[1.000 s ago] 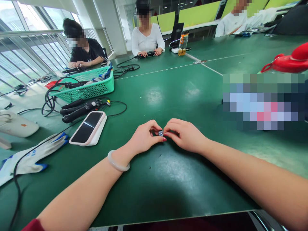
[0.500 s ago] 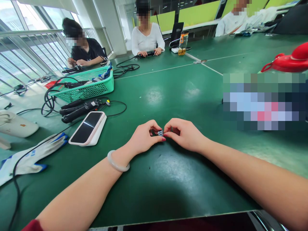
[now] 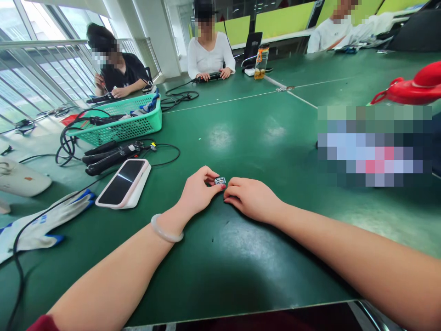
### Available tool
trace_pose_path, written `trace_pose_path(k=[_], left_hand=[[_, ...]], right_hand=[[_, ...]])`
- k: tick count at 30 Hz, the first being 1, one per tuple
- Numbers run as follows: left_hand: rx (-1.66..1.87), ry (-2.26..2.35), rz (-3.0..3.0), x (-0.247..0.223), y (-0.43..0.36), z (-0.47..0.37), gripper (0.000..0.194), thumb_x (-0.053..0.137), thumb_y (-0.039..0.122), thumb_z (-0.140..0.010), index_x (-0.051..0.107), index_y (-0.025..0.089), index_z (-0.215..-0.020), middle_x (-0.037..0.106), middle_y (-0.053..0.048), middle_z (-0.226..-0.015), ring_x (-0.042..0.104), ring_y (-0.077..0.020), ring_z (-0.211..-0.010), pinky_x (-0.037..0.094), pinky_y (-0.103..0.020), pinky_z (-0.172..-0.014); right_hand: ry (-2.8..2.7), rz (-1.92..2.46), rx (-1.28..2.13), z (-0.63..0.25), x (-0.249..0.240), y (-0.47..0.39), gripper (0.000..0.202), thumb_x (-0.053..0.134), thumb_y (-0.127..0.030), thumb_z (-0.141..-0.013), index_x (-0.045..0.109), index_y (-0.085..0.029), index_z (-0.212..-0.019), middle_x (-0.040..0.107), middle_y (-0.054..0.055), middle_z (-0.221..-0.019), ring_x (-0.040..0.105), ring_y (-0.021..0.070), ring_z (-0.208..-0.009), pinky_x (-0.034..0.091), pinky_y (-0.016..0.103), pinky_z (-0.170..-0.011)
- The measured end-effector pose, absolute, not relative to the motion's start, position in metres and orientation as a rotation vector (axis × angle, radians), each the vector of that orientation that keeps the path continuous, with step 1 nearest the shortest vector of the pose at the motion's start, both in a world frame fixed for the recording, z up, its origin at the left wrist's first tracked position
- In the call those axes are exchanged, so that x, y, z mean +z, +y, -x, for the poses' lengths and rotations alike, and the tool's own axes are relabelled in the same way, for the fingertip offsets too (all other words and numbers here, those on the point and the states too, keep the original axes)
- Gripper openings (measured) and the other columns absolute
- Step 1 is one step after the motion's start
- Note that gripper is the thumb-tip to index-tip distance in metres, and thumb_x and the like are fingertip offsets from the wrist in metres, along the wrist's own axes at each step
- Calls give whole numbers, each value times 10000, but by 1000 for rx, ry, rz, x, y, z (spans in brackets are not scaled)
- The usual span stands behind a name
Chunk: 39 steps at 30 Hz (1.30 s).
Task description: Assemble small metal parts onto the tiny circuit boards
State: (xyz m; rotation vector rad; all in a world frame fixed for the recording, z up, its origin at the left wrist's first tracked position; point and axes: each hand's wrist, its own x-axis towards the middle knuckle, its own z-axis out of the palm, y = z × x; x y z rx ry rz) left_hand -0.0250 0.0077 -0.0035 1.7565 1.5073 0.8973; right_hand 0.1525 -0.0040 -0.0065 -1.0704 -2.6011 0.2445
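Observation:
Between the thumb and fingers of my left hand is a small black-and-white patterned piece, held just above the green table. My right hand rests just to the right of it, fingers curled and pressed together, near the left fingertips but apart from the piece. Whether those curled fingers hold anything is hidden. A pale bangle circles my left wrist.
A phone on a white box, black tools with cables, a glove and a green basket lie left. A red lid-like object is at right. Three people sit beyond.
My right hand has come off the small piece and its fingers have curled lower. The piece, still in my left hand, now shows its patterned face.

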Motion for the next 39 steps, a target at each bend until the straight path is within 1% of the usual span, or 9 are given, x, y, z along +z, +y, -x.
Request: trace_pose_path(k=[4, 8, 14, 19, 24, 29, 33, 37, 39], left_hand=[[907, 1494, -1758, -4, 8, 25, 242, 715, 278, -649, 567, 181, -815, 649, -10, -784, 590, -143, -731, 446, -284, -678], [894, 1442, -1727, 1, 5, 23, 286, 738, 292, -634, 543, 172, -805, 645, -7, -763, 569, -126, -680, 430, -274, -650], [875, 1221, -1650, 6, 0, 19, 375, 790, 340, -584, 516, 158, -765, 629, 9, -739, 478, -71, -568, 385, -232, -562], [931, 1101, -1487, 8, -1, 17, 370, 797, 289, -582, 492, 153, -741, 624, 11, -721, 507, -66, -575, 400, -222, -573], [971, 1019, -1328, 12, -2, 15, 360, 807, 246, -573, 496, 145, -724, 633, 19, -708, 548, -64, -606, 419, -209, -600], [953, 906, -1179, 12, -2, 17, 349, 816, 244, -569, 516, 142, -717, 627, 30, -688, 562, -58, -620, 427, -202, -626], [966, 868, -1124, 13, -1, 18, 354, 818, 249, -567, 516, 145, -721, 636, 29, -714, 572, -57, -638, 431, -202, -652], [945, 987, -1254, 11, 0, 18, 355, 810, 262, -573, 518, 145, -735, 656, 9, -733, 576, -76, -639, 429, -223, -638], [890, 1077, -1360, 9, 1, 17, 347, 803, 255, -579, 523, 143, -750, 657, 1, -724, 577, -88, -639, 427, -235, -634]], right_hand=[[-2553, 1057, 306, -156, -6, -3, 161, 495, -230, -885, 635, -184, -821, 608, 43, -859, 565, 156, -773, 426, 282, -708], [-2214, 1102, 612, -163, -3, 1, 96, 529, -214, -839, 611, -191, -794, 594, 8, -772, 520, 122, -686, 410, 254, -650], [-1809, 1066, 1084, -164, -2, 7, 174, 586, -356, -789, 620, -186, -779, 562, -21, -671, 435, 96, -557, 362, 244, -541], [-1738, 998, 1169, -164, -2, 7, 225, 608, -400, -771, 619, -176, -786, 567, -12, -678, 450, 99, -564, 370, 250, -541], [-1762, 960, 1062, -165, 0, 3, 192, 598, -370, -792, 619, -179, -789, 570, -8, -678, 460, 101, -559, 384, 253, -535], [-2003, 833, 463, -171, 5, -1, 93, 567, -223, -829, 657, -202, -815, 613, 8, -740, 507, 103, -601, 416, 241, -568], [-2159, 711, 97, -178, 8, -2, 188, 517, -181, -861, 678, -227, -947, 658, 31, -825, 588, 134, -745, 455, 250, -675], [-2275, 1001, 213, -185, 10, 3, 213, 530, -217, -856, 659, -229, -1025, 664, 35, -894, 601, 144, -753, 457, 264, -671], [-2376, 1142, 382, -189, 10, 7, 151, 596, -277, -813, 673, -227, -933, 658, 25, -880, 596, 146, -729, 452, 268, -652]])
